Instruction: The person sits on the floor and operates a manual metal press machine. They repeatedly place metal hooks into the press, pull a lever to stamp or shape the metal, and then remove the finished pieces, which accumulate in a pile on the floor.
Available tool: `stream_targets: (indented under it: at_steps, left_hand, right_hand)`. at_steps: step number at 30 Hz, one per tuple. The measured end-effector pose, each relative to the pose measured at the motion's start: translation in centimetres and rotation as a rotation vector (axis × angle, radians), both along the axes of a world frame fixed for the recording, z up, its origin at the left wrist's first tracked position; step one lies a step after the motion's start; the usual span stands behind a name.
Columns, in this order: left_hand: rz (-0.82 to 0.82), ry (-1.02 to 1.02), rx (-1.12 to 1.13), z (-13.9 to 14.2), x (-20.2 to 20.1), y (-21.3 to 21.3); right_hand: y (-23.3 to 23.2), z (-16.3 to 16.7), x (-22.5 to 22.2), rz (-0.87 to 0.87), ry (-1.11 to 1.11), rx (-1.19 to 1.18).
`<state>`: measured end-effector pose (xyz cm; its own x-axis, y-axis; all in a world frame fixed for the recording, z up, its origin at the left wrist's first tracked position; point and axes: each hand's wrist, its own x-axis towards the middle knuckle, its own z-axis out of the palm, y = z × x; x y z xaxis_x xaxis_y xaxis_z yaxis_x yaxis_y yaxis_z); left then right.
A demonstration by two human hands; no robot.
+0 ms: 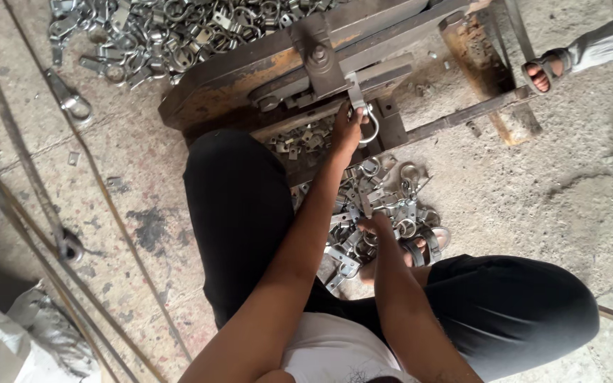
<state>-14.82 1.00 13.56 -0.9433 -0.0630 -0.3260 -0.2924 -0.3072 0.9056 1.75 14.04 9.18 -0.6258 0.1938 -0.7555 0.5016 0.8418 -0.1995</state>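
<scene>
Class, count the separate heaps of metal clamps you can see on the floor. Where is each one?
2. One heap lies at the top, behind the rusty bending tool. The other heap lies between the person's legs, under the right hand. More may be hidden.

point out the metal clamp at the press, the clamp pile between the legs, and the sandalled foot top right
metal clamp (368, 122), head view, on its round loop
clamp pile (391, 202), head view, middle of the heap
sandalled foot (544, 69), head view, on the toes
</scene>
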Motion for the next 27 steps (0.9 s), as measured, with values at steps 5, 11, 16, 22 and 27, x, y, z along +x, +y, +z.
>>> stream_targets:
  at_steps: [5, 11, 16, 22, 27]
  left_hand:
    - [0.043, 0.121, 0.002, -0.5, -0.2, -0.9]
    - [0.082, 0.125, 0.083, -1.4, -0.4, -1.0]
    - [0.108, 0.120, 0.043, -1.6, -0.3, -1.3]
    - [0.073, 0.033, 0.023, -0.7, -0.1, -1.5]
    - [0.056, 0.006, 0.066, 0.4, 0.4, -1.7]
  right_hand:
    - [0.4, -0.9, -0.7, -0.058, 0.034, 0.003]
    - [0.5, -0.8, -1.2, -0.194, 0.049, -0.124]
    - [1.0, -0.8, -1.9, -0.104, -0.022, -0.123]
    - [6.6, 2.2, -6.2, -0.260, 0.269, -0.260]
    - [10.0, 5.1, -10.0, -0.468, 0.692, -0.197]
